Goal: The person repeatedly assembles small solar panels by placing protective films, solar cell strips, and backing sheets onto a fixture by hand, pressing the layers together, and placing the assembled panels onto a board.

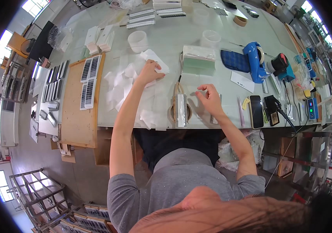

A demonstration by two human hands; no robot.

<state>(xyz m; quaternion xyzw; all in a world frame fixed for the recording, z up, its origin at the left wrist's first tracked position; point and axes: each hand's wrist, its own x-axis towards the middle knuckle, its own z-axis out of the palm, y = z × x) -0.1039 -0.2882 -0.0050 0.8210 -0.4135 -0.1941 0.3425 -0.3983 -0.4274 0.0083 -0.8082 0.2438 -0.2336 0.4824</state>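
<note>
My left hand (149,73) is at a small stack of white sheets (153,58), with its bent fingers and thumb closed at the near edge of the top sheet. Loose white paper pieces (125,83) lie spread beneath and beside that forearm. Above the table, my right hand (209,98) has its thumb and forefinger apart and nothing visible between them; its other fingers are curled. Between the hands, a silvery flat strip (180,110) lies over a brown tape roll (189,112) near the table's front edge. Behind it stands a pale green block (198,65) with a white top.
Two translucent cups (138,42) (210,39) stand farther back. To the left, a wooden board (71,97) bears small dark-celled panels (90,81). On the right are a blue tape dispenser (256,64), a phone (255,112), a black holder (271,105) and a cabled blue device (311,108).
</note>
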